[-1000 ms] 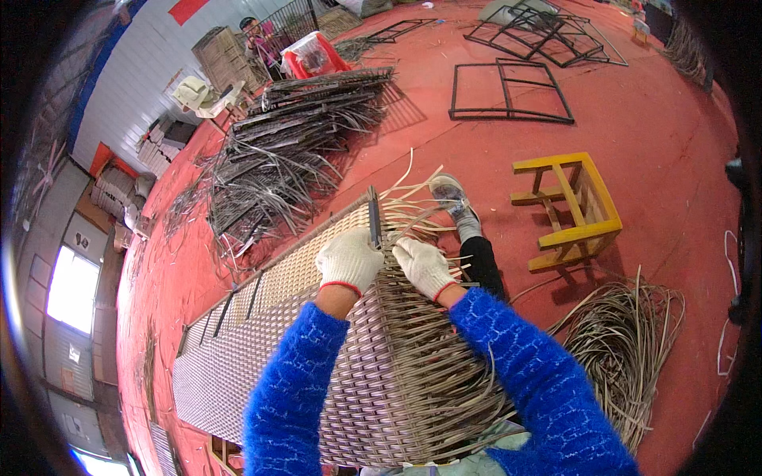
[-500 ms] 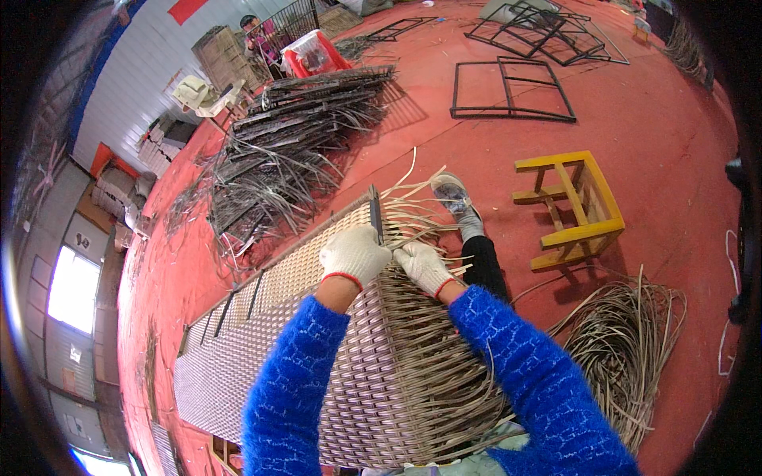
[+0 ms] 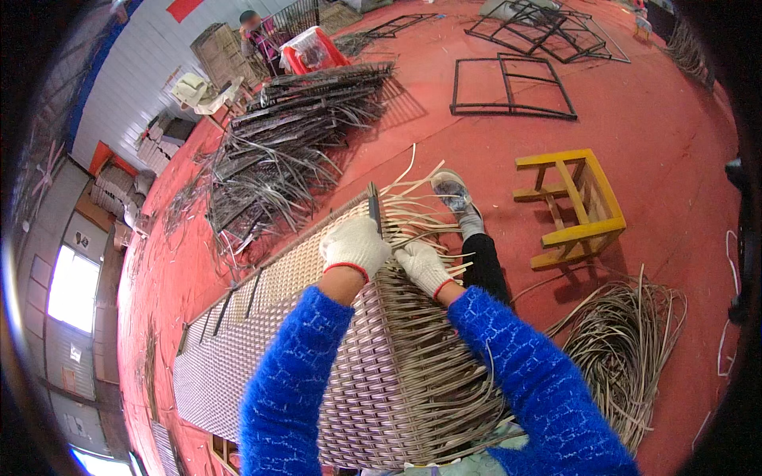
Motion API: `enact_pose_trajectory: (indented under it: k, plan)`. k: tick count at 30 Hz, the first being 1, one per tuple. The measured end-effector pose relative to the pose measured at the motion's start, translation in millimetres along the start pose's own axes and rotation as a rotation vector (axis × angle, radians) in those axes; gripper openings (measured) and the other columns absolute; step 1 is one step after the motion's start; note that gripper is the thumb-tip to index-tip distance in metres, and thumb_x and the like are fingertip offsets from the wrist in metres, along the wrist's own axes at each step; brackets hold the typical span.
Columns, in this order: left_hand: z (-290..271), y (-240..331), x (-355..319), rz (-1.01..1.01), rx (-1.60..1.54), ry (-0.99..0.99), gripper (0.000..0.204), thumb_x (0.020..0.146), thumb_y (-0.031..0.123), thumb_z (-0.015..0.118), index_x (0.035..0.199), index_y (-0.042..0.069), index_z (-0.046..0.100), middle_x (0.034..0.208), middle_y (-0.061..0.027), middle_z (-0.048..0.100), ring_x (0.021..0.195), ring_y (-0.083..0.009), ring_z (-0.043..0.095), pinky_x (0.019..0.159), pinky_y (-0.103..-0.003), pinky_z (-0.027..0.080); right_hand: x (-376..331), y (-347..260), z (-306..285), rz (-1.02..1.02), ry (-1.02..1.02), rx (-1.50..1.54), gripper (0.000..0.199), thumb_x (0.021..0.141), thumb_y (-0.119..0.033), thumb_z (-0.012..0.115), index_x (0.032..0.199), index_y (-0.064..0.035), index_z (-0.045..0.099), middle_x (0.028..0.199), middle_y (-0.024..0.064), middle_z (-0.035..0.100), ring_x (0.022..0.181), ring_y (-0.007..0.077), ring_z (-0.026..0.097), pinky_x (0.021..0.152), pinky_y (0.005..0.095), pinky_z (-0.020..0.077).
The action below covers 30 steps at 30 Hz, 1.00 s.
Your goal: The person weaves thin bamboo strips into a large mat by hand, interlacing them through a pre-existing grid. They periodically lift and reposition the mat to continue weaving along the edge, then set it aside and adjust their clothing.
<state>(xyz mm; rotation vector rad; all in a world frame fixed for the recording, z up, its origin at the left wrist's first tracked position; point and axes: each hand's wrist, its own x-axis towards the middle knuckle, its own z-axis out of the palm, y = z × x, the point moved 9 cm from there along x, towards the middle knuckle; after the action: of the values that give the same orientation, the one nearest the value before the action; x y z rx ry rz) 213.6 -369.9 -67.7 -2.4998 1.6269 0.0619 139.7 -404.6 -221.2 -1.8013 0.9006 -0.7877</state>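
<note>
The gloved left hand (image 3: 355,247) is closed on the woven rattan panel (image 3: 349,349) near its dark frame bar; the gloved right hand (image 3: 423,267) pinches loose rattan strands (image 3: 425,214) just beside it. Strands look light, springy and smooth, best gripped near the weave. A red rectangular sign (image 3: 184,8) hangs on the far wall.

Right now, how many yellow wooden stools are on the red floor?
1: the yellow wooden stool lies tipped on the red floor, right of the white-gloved hands; others may be hidden.
</note>
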Motion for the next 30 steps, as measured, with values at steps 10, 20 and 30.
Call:
enact_pose_trajectory:
  k: [10, 20, 30]
  plan:
    - [17, -11, 2, -0.048, -0.018, -0.134, 0.033, 0.074, 0.026, 0.063, 0.098, 0.005, 0.073, 0.099, -0.0185, 0.070, 0.096, -0.0354, 0.068, 0.079, -0.048, 0.053, 6, -6, 16, -0.223, -0.272, -0.333, 0.037, 0.088, -0.036, 0.054, 0.080, -0.0004, 0.063, 0.073, 0.0229, 0.061, 0.074, 0.0401, 0.061, 0.067, 0.0470, 0.0452]
    - [24, 10, 10, 0.257, -0.132, 0.136, 0.028, 0.091, 0.029, 0.054, 0.107, 0.010, 0.067, 0.103, -0.0177, 0.067, 0.094, -0.0350, 0.064, 0.079, -0.044, 0.050, -11, 118, -38, 0.435, 0.049, -0.017, 0.024, 0.083, -0.030, 0.064, 0.086, -0.0084, 0.073, 0.079, 0.0123, 0.071, 0.076, 0.0254, 0.068, 0.070, 0.0379, 0.0525]
    - [-2, -22, 10, 0.407, -1.456, 0.143, 0.032, 0.101, 0.028, 0.053, 0.102, 0.000, 0.069, 0.081, 0.0030, 0.060, 0.072, -0.0068, 0.049, 0.069, -0.022, 0.044, -30, -11, -165, -0.133, 0.717, -0.187, 0.016, 0.090, -0.024, 0.060, 0.088, -0.0092, 0.068, 0.084, 0.0161, 0.066, 0.080, 0.0363, 0.065, 0.068, 0.0455, 0.0502]
